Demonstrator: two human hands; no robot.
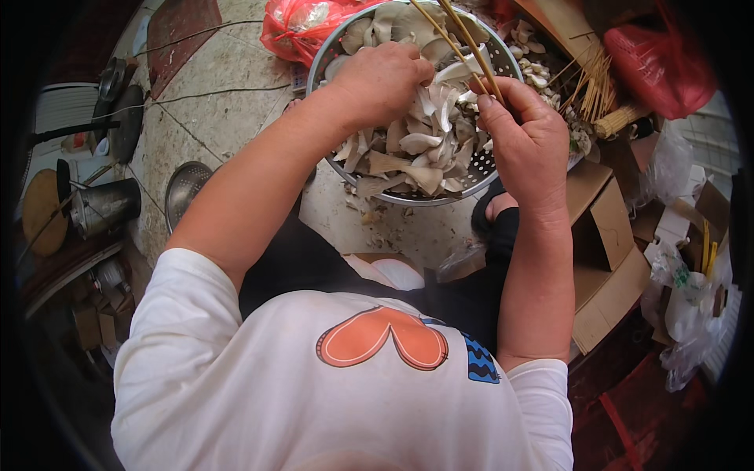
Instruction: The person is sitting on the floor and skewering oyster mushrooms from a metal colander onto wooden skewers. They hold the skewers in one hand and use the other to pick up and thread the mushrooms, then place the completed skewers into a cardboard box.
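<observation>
A round metal colander [406, 200] holds many torn oyster mushrooms [412, 153] in front of me. Over its left part, my left hand [389, 76] reaches down with curled fingers among the pieces; its fingertips are hidden, so whether it grips a piece cannot be told. Bamboo skewers [471, 47] are held between the thumb and fingers of my right hand [521, 129], at the colander's right side. They slant up and to the left past the far rim. A pale mushroom piece [465, 66] lies beside the skewers; whether it is pierced is unclear.
Red plastic bags lie behind the colander [294, 35] and at the far right [660, 70]. Loose skewers [595, 88] rest right of my right hand, above an open cardboard box [607, 235]. A second metal strainer [185, 188] and a metal pot [109, 206] are at the left.
</observation>
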